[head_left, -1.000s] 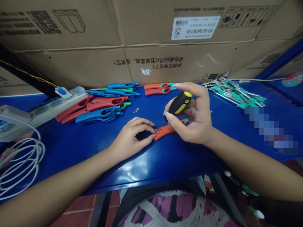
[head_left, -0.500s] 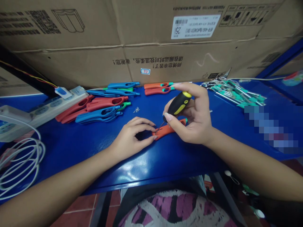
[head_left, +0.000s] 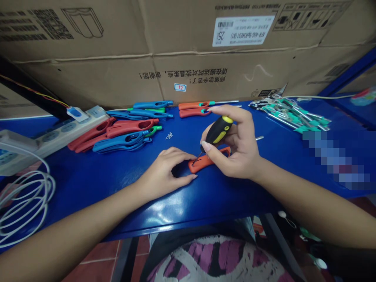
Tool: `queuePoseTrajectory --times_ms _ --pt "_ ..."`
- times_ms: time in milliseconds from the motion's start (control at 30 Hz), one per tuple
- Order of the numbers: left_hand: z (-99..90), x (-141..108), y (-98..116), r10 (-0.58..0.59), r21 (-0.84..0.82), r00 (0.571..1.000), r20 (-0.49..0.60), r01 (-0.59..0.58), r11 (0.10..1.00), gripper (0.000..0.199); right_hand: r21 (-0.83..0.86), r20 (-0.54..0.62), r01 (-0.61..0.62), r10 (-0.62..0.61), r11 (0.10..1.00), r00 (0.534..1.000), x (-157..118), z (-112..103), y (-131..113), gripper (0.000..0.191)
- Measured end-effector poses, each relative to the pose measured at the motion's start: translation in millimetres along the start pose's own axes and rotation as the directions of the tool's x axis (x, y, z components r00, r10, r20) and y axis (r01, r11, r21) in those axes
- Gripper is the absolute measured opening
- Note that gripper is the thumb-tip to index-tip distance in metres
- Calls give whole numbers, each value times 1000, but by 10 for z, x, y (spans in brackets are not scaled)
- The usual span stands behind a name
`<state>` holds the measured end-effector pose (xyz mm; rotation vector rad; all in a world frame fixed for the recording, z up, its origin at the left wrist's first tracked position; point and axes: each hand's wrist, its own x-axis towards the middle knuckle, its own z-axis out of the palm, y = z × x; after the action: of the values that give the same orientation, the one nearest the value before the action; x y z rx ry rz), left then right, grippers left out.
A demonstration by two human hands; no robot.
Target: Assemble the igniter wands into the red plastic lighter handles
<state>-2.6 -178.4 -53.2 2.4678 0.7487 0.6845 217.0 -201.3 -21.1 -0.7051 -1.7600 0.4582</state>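
A black-and-yellow screwdriver (head_left: 219,133) is held in my right hand (head_left: 241,145), with its handle tilted and its thin shaft pointing down to the left. The shaft's tip meets the near-left end of an orange long-nosed lighter (head_left: 202,163) lying on the blue table (head_left: 123,178). My right hand partly covers the lighter's far end; a metal tube shows beyond it. At the lighter's left end is my left hand (head_left: 167,168), thumb and index finger apart on either side of that end. Whether they touch it I cannot tell. Several small screws (head_left: 169,136) lie behind my left hand.
Red (head_left: 132,127) and blue lighter casings (head_left: 120,143) are piled at the left beside a power strip (head_left: 58,135) and a coiled white cable (head_left: 26,199). Two orange lighters (head_left: 192,112) lie at the back. Metal-tubed green parts (head_left: 296,115) are heaped at the right. A cardboard box (head_left: 111,74) stands behind.
My left thumb and index finger have spread away from the screwdriver's tip. My right hand and the screwdriver have shifted slightly left; the tip stays at the lighter's end.
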Motion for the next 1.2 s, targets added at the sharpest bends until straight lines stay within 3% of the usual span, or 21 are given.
queuePoseTrajectory --times_ms 933,1200 --pt "19 1 -21 18 -17 1000 13 -18 1000 34 -70 6 12 -11 997 1000 -36 8 19 56" --pt "31 0 -27 25 -21 1000 -1 -25 999 33 -17 -13 40 -40 999 999 -25 14 11 55"
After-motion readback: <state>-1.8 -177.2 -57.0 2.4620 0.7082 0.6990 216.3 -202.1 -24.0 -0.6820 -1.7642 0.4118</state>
